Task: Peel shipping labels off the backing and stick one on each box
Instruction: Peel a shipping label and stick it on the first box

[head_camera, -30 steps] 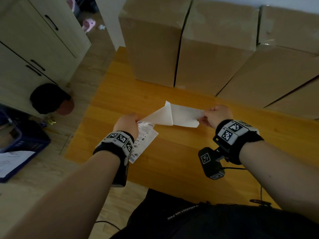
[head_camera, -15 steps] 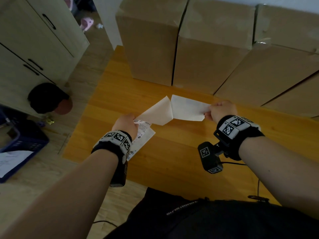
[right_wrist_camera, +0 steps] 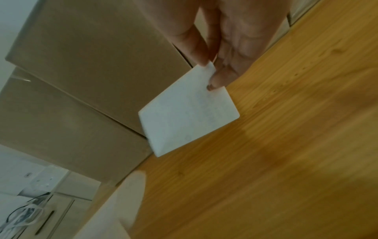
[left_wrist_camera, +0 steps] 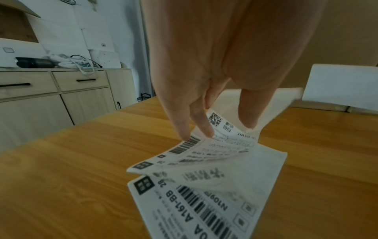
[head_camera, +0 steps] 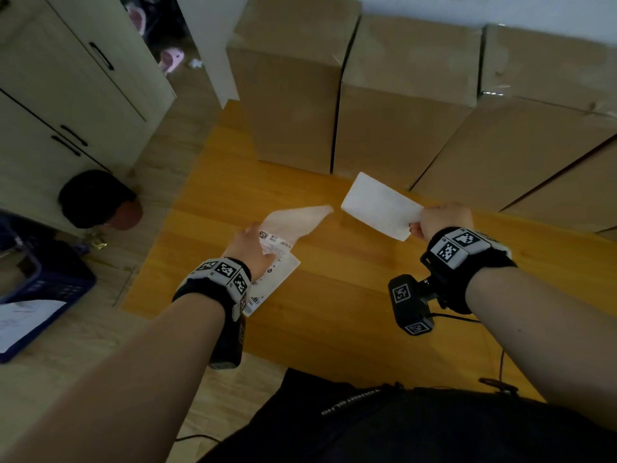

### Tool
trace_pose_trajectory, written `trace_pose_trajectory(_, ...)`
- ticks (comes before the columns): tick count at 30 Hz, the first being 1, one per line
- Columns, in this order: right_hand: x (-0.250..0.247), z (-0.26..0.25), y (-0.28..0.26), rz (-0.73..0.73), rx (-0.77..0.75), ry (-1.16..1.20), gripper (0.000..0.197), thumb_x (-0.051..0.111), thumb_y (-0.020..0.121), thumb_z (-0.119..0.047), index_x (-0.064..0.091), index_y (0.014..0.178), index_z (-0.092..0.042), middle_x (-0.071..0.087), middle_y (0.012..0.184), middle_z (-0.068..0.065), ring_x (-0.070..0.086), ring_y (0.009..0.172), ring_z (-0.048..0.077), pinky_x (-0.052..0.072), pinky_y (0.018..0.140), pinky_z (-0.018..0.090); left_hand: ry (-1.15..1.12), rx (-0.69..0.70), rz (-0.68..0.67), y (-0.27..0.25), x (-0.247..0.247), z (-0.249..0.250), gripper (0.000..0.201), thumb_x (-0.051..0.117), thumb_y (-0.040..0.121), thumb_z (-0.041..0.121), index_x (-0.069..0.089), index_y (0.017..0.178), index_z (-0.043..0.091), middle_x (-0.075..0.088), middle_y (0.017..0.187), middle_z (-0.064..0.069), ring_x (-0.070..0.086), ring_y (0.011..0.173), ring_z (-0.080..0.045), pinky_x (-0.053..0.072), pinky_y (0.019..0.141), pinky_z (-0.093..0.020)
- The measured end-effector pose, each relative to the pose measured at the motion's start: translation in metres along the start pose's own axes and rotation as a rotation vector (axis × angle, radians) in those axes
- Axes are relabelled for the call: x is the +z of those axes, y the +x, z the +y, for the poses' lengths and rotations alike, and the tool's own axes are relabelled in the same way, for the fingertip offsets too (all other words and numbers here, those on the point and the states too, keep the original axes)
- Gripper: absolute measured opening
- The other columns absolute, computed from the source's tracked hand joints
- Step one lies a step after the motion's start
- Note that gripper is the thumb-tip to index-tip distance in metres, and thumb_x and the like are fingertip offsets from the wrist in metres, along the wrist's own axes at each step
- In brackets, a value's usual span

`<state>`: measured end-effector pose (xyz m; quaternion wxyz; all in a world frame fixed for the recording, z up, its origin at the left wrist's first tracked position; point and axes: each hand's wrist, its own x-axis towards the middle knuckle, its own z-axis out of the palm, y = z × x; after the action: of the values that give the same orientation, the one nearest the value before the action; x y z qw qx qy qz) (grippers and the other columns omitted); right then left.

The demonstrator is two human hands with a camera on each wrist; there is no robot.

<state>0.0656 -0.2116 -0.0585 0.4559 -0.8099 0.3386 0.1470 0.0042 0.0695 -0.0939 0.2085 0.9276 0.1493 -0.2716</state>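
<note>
My right hand pinches a white label by its near corner, blank side up, free in the air above the wooden table. In the right wrist view the label hangs from thumb and fingers. My left hand grips the strip of printed labels with its empty backing sticking out to the right. The left wrist view shows the printed labels under the fingers. Three brown boxes stand along the table's far side.
A pale cabinet stands on the left beyond the table edge. A blue basket with paper and a dark round object lie on the floor. A cable runs over the table's near right.
The label has come fully off the backing. My right hand has pulled it away to the right and up; a gap now separates it from the backing held by the left hand.
</note>
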Motion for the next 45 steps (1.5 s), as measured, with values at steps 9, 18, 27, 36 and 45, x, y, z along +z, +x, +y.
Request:
trace_pose_trajectory(9,0.030,-0.016,-0.048,-0.010,-0.263,0.058,0.009,0.049,0.090,-0.010,0.057,0.092,-0.011,0.067,0.076,0.006,0.064,0.063,0.013,0.056,0.069,0.031,0.326,0.103,-0.074,-0.029,0.013,0.004,0.086,0.063,0.084,0.042,0.012,0.149,0.018,0.013,0.154,-0.008,0.022,0.139,-0.031,0.029,0.110,-0.045)
trace_pose_trajectory(18,0.059,-0.042,-0.079,-0.229,-0.376,0.190,0.005,0.056,0.088,-0.007,0.059,0.086,-0.011,0.068,0.073,0.005,0.069,0.070,0.017,0.058,0.069,0.028,0.482,0.101,-0.174,-0.045,0.012,-0.018,0.073,0.053,0.089,0.045,0.016,0.148,0.023,0.006,0.158,-0.003,0.011,0.143,-0.028,0.018,0.115,-0.047)
trace_pose_trajectory(27,0.062,-0.071,-0.091,-0.321,-0.267,0.314,0.004,0.068,0.079,-0.016,0.065,0.077,-0.016,0.069,0.078,-0.001,0.055,0.064,0.009,0.044,0.057,0.023,0.012,0.299,0.489,-0.057,-0.047,0.042,0.061,0.068,0.074,0.053,0.046,0.123,0.024,0.043,0.126,0.002,0.043,0.119,-0.015,0.037,0.099,-0.030)
trace_pose_trajectory(36,0.032,-0.088,-0.097,-0.433,-0.124,0.523,0.004,0.065,0.082,-0.012,0.063,0.079,-0.012,0.066,0.073,0.006,0.056,0.060,0.014,0.041,0.050,0.023,0.006,0.388,0.772,-0.062,-0.070,0.064,0.027,0.056,0.086,0.043,0.059,0.104,0.023,0.051,0.109,0.005,0.050,0.102,-0.012,0.044,0.093,-0.031)
trace_pose_trajectory(45,0.008,-0.091,-0.099,-0.498,-0.101,0.620,0.007,0.059,0.086,-0.014,0.062,0.079,-0.011,0.067,0.068,0.005,0.055,0.059,0.014,0.041,0.054,0.024,0.047,0.375,0.840,-0.073,-0.073,0.075,0.017,0.052,0.090,0.034,0.066,0.094,0.025,0.053,0.100,0.006,0.050,0.094,-0.011,0.037,0.088,-0.027)
